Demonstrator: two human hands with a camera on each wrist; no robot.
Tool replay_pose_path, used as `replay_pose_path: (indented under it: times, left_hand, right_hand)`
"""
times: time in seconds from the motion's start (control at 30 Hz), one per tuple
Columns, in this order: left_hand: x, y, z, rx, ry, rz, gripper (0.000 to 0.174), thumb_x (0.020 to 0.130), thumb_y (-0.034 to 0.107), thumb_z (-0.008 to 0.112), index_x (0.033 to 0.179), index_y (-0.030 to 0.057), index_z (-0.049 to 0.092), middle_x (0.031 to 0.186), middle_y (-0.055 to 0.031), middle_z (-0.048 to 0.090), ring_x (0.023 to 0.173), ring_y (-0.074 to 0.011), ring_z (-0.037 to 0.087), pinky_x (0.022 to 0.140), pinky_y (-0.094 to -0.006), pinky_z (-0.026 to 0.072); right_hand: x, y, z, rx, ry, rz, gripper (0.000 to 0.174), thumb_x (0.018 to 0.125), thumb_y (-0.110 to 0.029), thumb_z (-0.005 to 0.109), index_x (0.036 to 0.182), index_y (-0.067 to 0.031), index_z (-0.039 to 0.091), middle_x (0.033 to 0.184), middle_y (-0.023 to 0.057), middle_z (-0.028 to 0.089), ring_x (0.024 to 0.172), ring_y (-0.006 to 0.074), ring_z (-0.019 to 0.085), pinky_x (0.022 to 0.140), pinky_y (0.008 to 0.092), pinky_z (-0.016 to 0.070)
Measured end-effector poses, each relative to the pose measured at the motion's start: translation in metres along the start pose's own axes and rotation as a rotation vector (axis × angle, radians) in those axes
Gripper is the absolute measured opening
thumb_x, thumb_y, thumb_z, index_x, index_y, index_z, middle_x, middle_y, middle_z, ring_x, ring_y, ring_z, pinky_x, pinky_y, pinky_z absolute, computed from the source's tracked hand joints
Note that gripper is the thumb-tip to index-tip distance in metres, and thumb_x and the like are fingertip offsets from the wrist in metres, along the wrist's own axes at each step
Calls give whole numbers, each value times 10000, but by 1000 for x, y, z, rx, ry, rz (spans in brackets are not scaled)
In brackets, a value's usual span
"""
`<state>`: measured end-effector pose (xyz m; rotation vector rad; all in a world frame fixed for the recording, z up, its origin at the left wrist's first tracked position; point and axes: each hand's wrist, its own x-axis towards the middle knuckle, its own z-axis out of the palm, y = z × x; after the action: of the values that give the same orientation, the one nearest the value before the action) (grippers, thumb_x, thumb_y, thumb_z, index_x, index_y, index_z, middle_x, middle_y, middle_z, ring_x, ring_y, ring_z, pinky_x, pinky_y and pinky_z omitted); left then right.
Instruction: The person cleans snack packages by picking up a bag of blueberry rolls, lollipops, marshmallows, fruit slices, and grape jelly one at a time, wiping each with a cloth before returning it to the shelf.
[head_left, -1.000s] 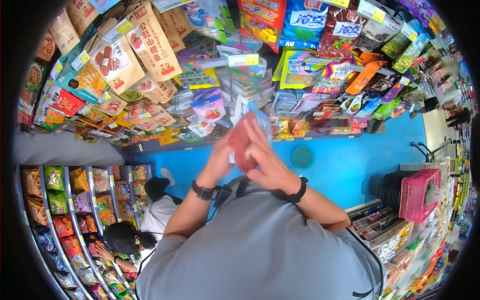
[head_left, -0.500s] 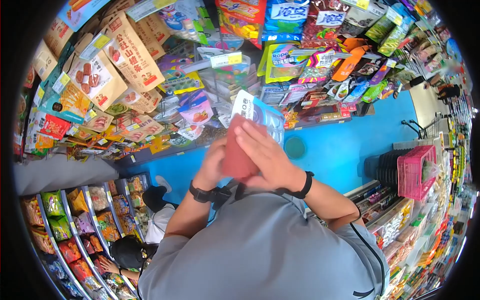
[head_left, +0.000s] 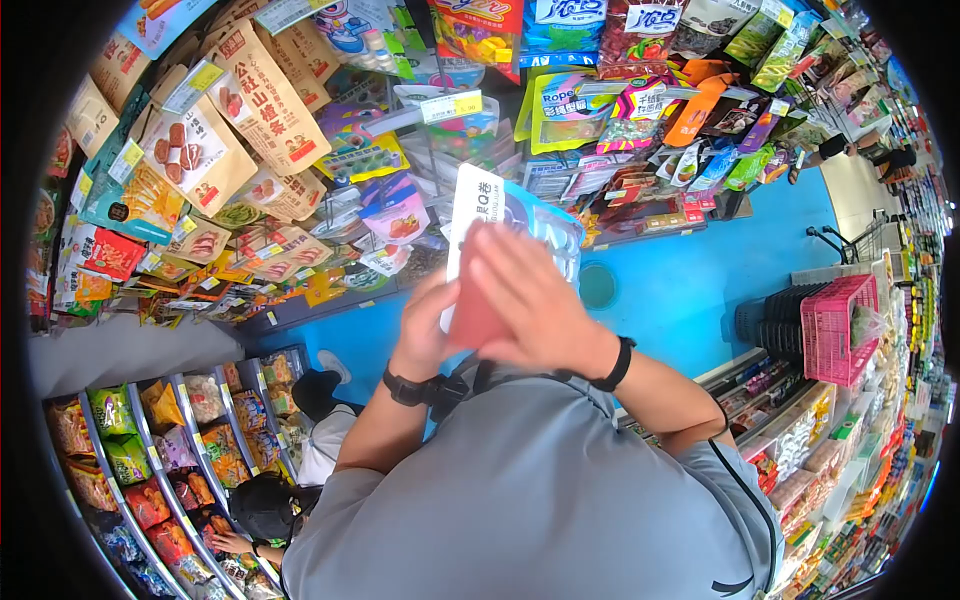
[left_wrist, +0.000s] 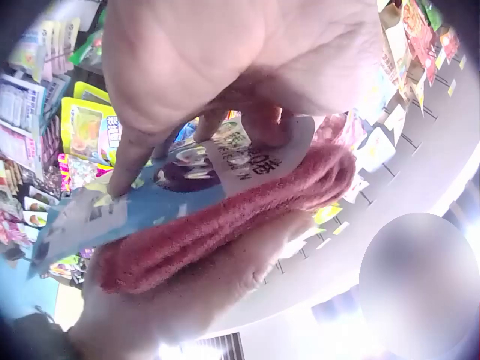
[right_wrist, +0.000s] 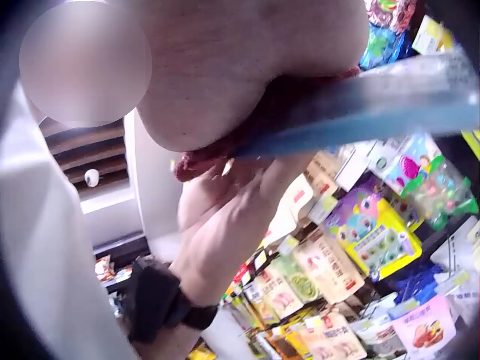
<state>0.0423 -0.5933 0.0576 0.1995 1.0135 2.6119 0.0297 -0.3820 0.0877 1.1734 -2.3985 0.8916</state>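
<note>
A blue and white snack bag [head_left: 545, 228] is held upright in front of the chest. Over its near face lies a folded red cloth [head_left: 478, 312], which the right hand [head_left: 535, 305] presses with nearly straight fingers. At the bag's left edge the left hand [head_left: 425, 325] grips it, its fingers partly hidden behind. In the left wrist view the cloth [left_wrist: 225, 221] runs between the right palm and the bag [left_wrist: 172, 195], with the left hand [left_wrist: 240, 60] spread across the far side. The right wrist view shows the bag [right_wrist: 375, 112] edge-on.
Hanging snack bags [head_left: 262, 100] fill the rack ahead. At lower left, another person's hand [head_left: 232, 543] reaches to shelves of packets [head_left: 148, 503]. A pink basket [head_left: 840, 330] sits on dark stacked baskets at right, and a green round spot [head_left: 598, 286] marks the blue floor [head_left: 690, 290].
The bag has come up and more of its front shows above the hands. The right hand has shifted over the cloth. The view has turned slightly, moving the shelves in frame.
</note>
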Motion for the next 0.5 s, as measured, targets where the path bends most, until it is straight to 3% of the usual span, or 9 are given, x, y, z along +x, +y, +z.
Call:
replay_pose_path:
  times: [0.1, 0.13, 0.23, 0.33, 0.43, 0.5]
  left_hand:
    - [-5, -10, -20, 151, 36, 41, 500, 1076, 227, 507, 1454, -91, 582, 1414, -203, 671, 1236, -259, 677, 1061, -398, 533]
    - [-5, -5, -13, 16, 5, -26, 542, 1058, 245, 525, 1472, -104, 553, 1396, -222, 673, 1213, -280, 692, 1045, -406, 545]
    - [-2, 3, -1, -142, -155, -1, 589, 1040, 260, 542, 1488, -123, 523, 1377, -241, 676, 1194, -306, 705, 1022, -418, 559]
    - [-2, 6, 4, -167, -188, -47, 612, 1039, 253, 542, 1509, -135, 492, 1369, -243, 677, 1209, -321, 706, 1010, -425, 574]
    - [-1, 1, 3, -129, -120, -71, 593, 1044, 254, 558, 1490, -134, 517, 1356, -226, 685, 1208, -304, 706, 1012, -418, 576]
    - [-4, 2, 3, -51, -51, -110, 579, 1045, 255, 570, 1472, -133, 537, 1349, -217, 690, 1201, -296, 705, 1008, -415, 574]
  right_hand:
    - [-3, 1, 4, -55, -18, -34, 1044, 918, -679, 699, 1649, 0, 390, 1677, 307, 398, 1558, 499, 395, 1261, 601, 315]
    - [-3, 11, -1, -34, -35, -34, 1072, 936, -712, 662, 1661, 14, 353, 1693, 313, 366, 1578, 488, 364, 1274, 604, 289]
    - [-9, 43, -4, 108, 149, 163, 1048, 951, -692, 654, 1631, 55, 373, 1698, 326, 342, 1575, 513, 343, 1280, 616, 266]
    - [-20, 58, 2, 274, 209, 387, 1048, 973, -680, 642, 1639, 73, 346, 1707, 341, 311, 1583, 527, 314, 1290, 618, 236]
    - [-25, 29, 7, 43, 194, 159, 1050, 964, -675, 649, 1652, 55, 341, 1719, 337, 294, 1588, 532, 303, 1291, 624, 228]
    - [-23, 2, 6, -26, 88, 77, 1078, 902, -680, 711, 1648, 21, 370, 1712, 323, 319, 1583, 533, 313, 1285, 622, 245]
